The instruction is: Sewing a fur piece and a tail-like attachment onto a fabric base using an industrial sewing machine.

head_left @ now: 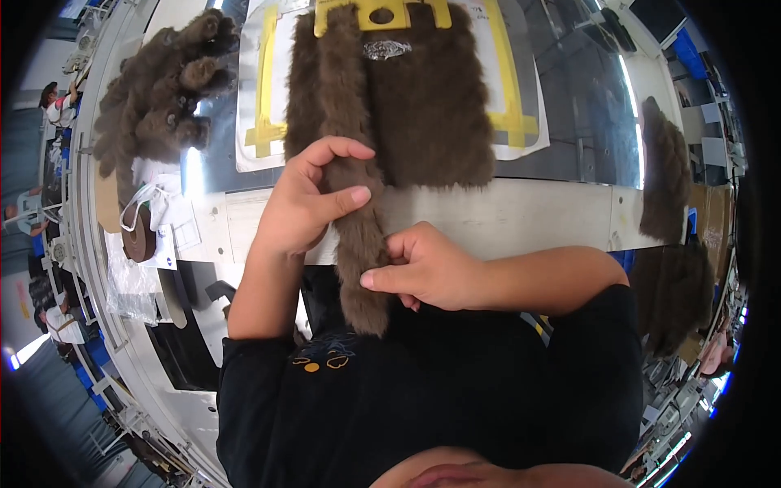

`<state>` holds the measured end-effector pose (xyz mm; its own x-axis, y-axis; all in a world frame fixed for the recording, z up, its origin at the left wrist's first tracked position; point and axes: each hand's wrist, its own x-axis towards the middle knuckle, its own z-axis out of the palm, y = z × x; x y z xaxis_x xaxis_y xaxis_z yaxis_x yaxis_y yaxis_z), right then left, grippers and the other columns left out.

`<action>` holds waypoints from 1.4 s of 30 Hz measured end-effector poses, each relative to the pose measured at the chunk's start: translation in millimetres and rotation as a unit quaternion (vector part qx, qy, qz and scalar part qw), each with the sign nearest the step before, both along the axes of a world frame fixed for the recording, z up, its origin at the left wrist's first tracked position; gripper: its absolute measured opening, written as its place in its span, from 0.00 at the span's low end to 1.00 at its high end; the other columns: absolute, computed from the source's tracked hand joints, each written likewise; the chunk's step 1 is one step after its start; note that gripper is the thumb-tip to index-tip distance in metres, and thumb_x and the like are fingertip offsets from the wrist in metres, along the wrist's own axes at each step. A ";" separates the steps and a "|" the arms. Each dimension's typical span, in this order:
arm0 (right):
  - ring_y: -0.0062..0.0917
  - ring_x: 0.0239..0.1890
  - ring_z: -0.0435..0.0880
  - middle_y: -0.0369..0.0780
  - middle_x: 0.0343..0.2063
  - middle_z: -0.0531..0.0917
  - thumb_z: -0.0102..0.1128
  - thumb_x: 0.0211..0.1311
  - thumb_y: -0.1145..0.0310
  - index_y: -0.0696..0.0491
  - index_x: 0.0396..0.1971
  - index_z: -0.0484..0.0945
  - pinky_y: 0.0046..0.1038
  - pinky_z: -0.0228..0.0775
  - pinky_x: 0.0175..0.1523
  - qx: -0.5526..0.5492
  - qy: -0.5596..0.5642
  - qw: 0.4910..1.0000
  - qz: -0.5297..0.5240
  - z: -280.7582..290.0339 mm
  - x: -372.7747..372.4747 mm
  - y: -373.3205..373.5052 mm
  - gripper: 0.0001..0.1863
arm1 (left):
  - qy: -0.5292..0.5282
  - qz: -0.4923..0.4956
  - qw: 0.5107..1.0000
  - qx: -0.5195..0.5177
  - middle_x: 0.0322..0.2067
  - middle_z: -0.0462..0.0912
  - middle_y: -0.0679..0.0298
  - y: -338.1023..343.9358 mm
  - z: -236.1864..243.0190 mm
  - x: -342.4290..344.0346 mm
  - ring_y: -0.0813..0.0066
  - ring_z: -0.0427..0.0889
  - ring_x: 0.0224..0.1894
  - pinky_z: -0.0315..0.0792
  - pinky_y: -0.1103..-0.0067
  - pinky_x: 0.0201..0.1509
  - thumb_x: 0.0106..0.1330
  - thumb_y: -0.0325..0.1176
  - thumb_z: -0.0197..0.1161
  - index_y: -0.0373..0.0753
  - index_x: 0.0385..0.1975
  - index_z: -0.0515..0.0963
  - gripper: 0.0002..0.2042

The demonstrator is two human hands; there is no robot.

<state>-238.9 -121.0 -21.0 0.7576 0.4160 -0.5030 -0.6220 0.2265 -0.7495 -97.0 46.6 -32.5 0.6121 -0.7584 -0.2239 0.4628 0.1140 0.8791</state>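
A long, narrow brown fur strip (362,236) runs from the yellow template down over the table's near edge, its lower end hanging in front of my dark shirt. My left hand (305,195) curls around the strip's middle, thumb and forefinger lying on the pile. Lower down, my right hand (431,268) pinches the strip's right edge, with the thumb on top and the other fingers partly hidden. Beneath the strip's upper part lies a wide brown fur panel (435,114). A yellow template (382,16) with a round hole rests across the top of the fur.
A white board (527,89) with yellow tape lies under the panel. At the far left sits a heap of brown fur pieces (167,98); below it are a brown roll (140,232) and clear plastic (130,281). More fur (663,179) hangs at the right edge.
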 end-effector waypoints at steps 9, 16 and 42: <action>0.18 0.19 0.80 0.36 0.17 0.79 0.69 0.67 0.55 0.60 0.27 0.81 0.22 0.73 0.25 -0.041 0.035 0.994 0.096 4.0 -1.7 -0.7 0.21 | 0.006 -0.043 0.998 0.037 0.45 0.83 0.60 13.1 3.0 -17.2 0.69 0.87 0.46 0.82 0.75 0.52 0.48 0.18 0.80 0.35 0.59 0.70 0.36; 0.18 0.19 0.80 0.38 0.18 0.81 0.70 0.65 0.55 0.61 0.28 0.82 0.22 0.73 0.25 -0.023 0.028 0.995 0.096 0.8 -10.5 -4.4 0.21 | -0.028 -0.107 0.993 0.034 0.54 0.77 0.62 22.5 -0.6 -29.4 0.74 0.76 0.59 0.70 0.77 0.63 0.45 0.22 0.84 0.35 0.62 0.72 0.40; 0.43 0.25 0.85 0.50 0.18 0.82 0.63 0.67 0.58 0.61 0.21 0.83 0.41 0.74 0.32 -0.172 -0.159 0.970 0.070 -14.5 -41.5 -23.0 0.22 | -0.718 -0.131 0.659 0.185 0.26 0.79 0.64 -26.0 69.8 -1.8 0.68 0.77 0.32 0.71 0.73 0.37 0.46 0.52 0.81 0.38 0.49 0.86 0.32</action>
